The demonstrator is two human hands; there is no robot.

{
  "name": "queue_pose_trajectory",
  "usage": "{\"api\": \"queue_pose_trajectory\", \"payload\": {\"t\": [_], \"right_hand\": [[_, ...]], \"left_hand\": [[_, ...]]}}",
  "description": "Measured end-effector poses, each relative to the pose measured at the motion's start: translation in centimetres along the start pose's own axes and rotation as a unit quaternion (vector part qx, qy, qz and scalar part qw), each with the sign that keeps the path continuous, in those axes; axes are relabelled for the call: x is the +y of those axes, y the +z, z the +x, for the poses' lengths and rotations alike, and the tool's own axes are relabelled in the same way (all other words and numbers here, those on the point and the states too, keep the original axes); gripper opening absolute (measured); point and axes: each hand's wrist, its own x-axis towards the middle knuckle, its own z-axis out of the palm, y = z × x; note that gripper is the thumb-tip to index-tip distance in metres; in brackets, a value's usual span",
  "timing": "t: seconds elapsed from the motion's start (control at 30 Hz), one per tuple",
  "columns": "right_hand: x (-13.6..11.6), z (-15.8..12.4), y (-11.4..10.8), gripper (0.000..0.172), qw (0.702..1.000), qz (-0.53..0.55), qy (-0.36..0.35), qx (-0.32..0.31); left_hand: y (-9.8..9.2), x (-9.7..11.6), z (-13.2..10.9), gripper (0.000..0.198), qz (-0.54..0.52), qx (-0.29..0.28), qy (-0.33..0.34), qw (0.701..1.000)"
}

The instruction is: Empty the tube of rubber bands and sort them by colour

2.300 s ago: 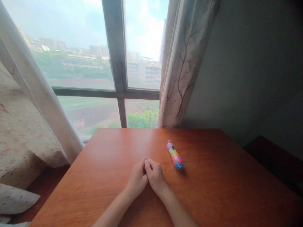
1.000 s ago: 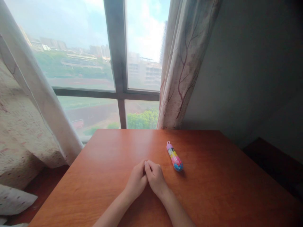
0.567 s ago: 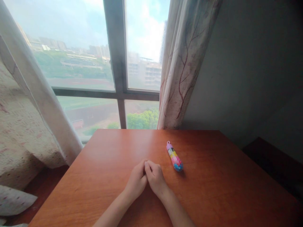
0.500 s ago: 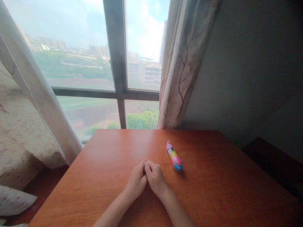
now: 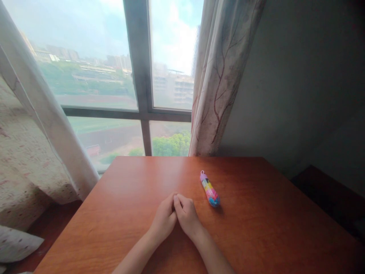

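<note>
My left hand (image 5: pixel 164 217) and my right hand (image 5: pixel 186 215) rest together on the brown wooden table (image 5: pixel 137 186), touching at thumbs and fingertips. Both have curled, closed fingers, and nothing shows in either one. Most of the fingers are hidden under the backs of the hands. Just beyond my right hand, apart from it, a rounded clear tube (image 5: pixel 210 191) lies at a slant. Its lilac cap with a small ring points toward the window; yellow, pink and blue bands of colour show along it. What fills it is too small to make out.
A window (image 5: pixel 144 114) stands behind the table's far edge. One patterned curtain (image 5: pixel 219 83) hangs at its right and another curtain (image 5: pixel 42 125) at its left. To the right are a grey wall (image 5: pixel 291 83) and a dark piece of furniture (image 5: pixel 322 190).
</note>
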Motion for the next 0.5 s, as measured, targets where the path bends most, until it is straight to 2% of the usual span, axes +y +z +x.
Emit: {"api": "queue_pose_trajectory", "payload": {"t": [0.5], "right_hand": [[-0.11, 0.09, -0.04, 0.039, 1.000, -0.005, 0.001, 0.001]], "left_hand": [[-0.12, 0.47, 0.00, 0.008, 0.000, -0.002, 0.004, 1.000]]}}
